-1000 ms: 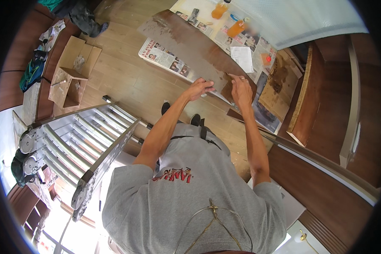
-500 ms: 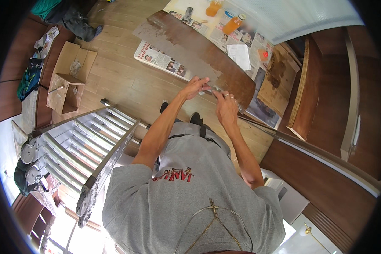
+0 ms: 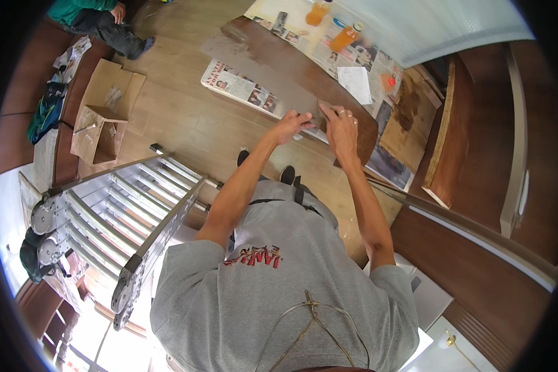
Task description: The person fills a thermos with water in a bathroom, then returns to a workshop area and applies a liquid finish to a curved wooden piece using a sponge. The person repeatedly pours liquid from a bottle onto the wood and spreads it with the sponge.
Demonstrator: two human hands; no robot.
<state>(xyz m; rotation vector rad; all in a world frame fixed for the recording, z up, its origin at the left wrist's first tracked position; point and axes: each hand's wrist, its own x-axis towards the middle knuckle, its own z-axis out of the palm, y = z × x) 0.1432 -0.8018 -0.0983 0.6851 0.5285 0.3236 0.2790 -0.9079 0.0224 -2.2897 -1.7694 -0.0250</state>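
Note:
A long brown board point(image 3: 279, 68) with a rounded right end lies across the newspaper-covered table, a dull greyish film over much of its face. My right hand point(image 3: 343, 127) is over the board's near right part, its fingers bent and pressed together, fingertips at the surface. Whatever it may grip is hidden under the fingers. Just left of it, at the board's near edge, my left hand point(image 3: 293, 127) has its fingers curled in a pinch. Anything between them is too small to name.
Two bottles of orange drink point(image 3: 346, 38) and a white paper point(image 3: 354, 84) sit beyond the board. A folded metal ladder point(image 3: 130, 217) stands at my left, near an open cardboard box point(image 3: 102, 118). Wooden shelving point(image 3: 446, 136) is at right. Another person's leg point(image 3: 105, 34) shows far left.
My right hand has moved forward from the board's near edge onto its face, away from my left hand. The brown patch at right looks duller. The other person's hand has come into view.

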